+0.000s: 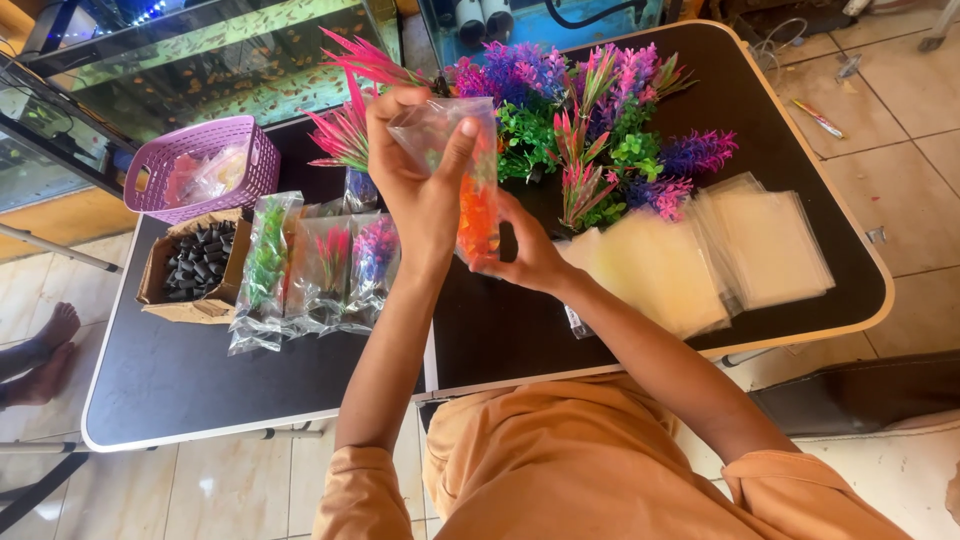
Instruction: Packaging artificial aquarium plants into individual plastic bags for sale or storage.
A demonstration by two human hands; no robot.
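My left hand [418, 180] grips the upper part of a clear plastic bag [470, 170], thumb pressed on its front. Inside the bag sits an orange plastic plant [478, 222] with some green above it. My right hand [525, 250] holds the bag's lower end from below and the right. Both hands hover above the black table [160, 385]. Just left of them lie three sealed bags [315, 268] with green, pink and purple plastic plants. Loose plastic plants [590, 120] in purple, pink, red and green are heaped behind the hands.
Stacks of empty clear bags [700, 250] lie at the right. A cardboard box of small black pieces [195, 262] and a purple basket [205, 165] stand at the left. Aquarium tanks [180, 60] stand behind the table. Someone's bare feet [45, 355] show on the tiled floor, far left.
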